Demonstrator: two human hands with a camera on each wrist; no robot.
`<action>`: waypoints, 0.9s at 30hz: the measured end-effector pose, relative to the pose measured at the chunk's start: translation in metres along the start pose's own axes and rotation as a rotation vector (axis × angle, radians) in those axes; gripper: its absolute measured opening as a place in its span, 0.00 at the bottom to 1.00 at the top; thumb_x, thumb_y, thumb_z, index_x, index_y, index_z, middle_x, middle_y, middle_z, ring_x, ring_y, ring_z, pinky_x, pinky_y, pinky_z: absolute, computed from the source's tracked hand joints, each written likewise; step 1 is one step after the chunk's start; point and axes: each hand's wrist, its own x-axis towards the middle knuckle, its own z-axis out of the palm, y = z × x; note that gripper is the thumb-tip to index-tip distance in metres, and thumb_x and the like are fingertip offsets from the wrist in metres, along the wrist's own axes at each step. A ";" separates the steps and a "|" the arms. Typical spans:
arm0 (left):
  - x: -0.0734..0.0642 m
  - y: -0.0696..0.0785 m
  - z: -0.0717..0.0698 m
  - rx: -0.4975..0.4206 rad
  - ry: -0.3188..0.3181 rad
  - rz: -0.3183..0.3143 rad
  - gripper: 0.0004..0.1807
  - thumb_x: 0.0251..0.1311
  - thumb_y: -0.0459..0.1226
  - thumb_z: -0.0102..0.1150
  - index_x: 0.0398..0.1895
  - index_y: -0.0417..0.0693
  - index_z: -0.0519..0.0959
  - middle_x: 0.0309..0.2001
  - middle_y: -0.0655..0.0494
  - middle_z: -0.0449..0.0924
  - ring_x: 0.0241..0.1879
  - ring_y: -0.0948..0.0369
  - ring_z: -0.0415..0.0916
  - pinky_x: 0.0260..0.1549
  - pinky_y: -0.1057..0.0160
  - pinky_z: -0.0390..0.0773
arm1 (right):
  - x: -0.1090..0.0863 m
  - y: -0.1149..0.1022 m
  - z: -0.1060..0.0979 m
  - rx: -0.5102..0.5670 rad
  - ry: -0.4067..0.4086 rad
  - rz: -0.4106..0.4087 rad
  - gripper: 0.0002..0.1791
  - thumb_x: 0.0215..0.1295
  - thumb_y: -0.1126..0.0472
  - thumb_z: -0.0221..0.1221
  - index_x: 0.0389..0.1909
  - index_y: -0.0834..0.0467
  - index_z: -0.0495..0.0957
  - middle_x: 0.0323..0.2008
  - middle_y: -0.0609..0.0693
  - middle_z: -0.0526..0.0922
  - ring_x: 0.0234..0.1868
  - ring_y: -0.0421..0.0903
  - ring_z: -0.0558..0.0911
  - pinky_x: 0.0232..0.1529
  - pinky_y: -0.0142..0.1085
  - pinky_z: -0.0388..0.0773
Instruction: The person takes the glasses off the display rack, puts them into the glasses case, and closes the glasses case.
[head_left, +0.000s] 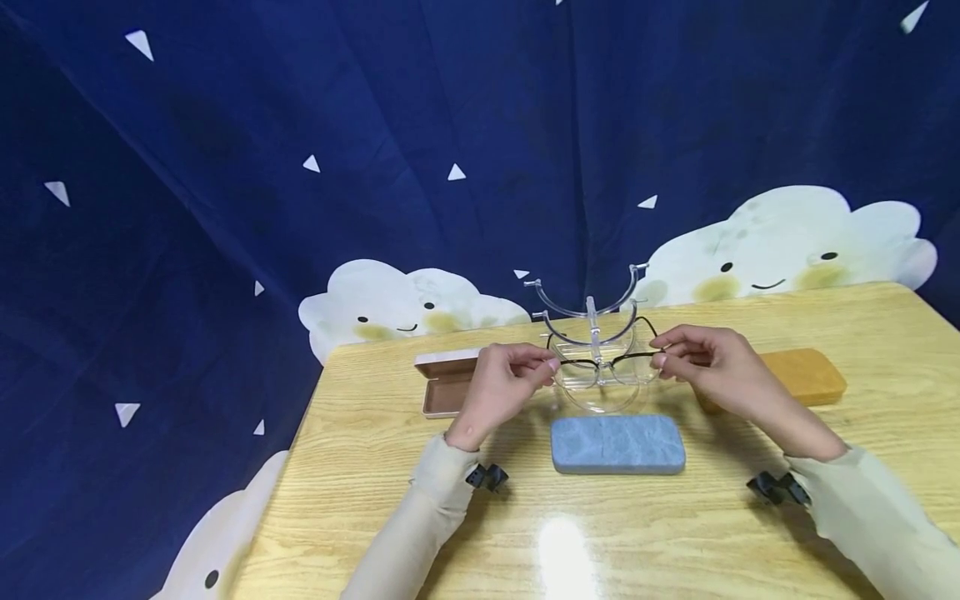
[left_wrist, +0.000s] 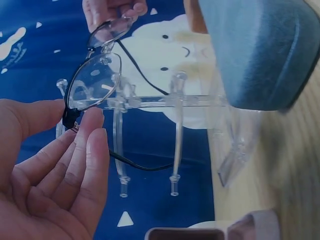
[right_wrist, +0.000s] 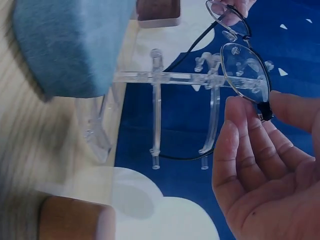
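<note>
Both hands hold a pair of eyeglasses (head_left: pixel 577 362) with a dark upper rim and clear lenses, one at each end of the frame. My left hand (head_left: pixel 510 379) pinches the left hinge corner between thumb and fingers; the left wrist view shows the lens (left_wrist: pixel 95 80) beside it. At the other corner, the right hand (head_left: pixel 712 367) pinches the hinge (right_wrist: pixel 265 110). The dark temples point away, toward a clear plastic display stand (head_left: pixel 592 321) with curved arms. In both wrist views the temples overlap the stand's arms.
A blue glasses case (head_left: pixel 618 444) lies shut in front of the stand. Left of it sits an opened case (head_left: pixel 447 395) with brown lining, partly behind the left hand. An orange case (head_left: pixel 806 377) rests beyond the right hand. A dark blue curtain (head_left: pixel 420 100) hangs behind the wooden table (head_left: pixel 360 467).
</note>
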 end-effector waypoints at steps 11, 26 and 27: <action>-0.008 0.017 -0.011 -0.038 -0.010 0.020 0.10 0.69 0.39 0.66 0.46 0.44 0.90 0.36 0.45 0.92 0.28 0.66 0.88 0.23 0.69 0.81 | -0.008 -0.017 -0.007 0.022 0.009 -0.013 0.12 0.73 0.61 0.64 0.50 0.63 0.83 0.32 0.35 0.89 0.33 0.36 0.89 0.37 0.28 0.85; -0.019 0.039 -0.020 -0.070 0.008 0.052 0.09 0.69 0.39 0.68 0.44 0.44 0.90 0.34 0.45 0.92 0.26 0.66 0.88 0.13 0.71 0.71 | -0.021 -0.034 -0.016 0.040 0.045 -0.066 0.10 0.72 0.63 0.65 0.49 0.63 0.84 0.31 0.36 0.90 0.33 0.36 0.89 0.34 0.27 0.84; -0.020 0.041 -0.021 -0.070 0.011 0.061 0.09 0.69 0.39 0.68 0.44 0.44 0.90 0.34 0.46 0.92 0.27 0.65 0.88 0.14 0.70 0.73 | -0.022 -0.035 -0.017 0.041 0.046 -0.072 0.09 0.72 0.64 0.65 0.50 0.62 0.84 0.31 0.36 0.90 0.33 0.36 0.89 0.34 0.27 0.84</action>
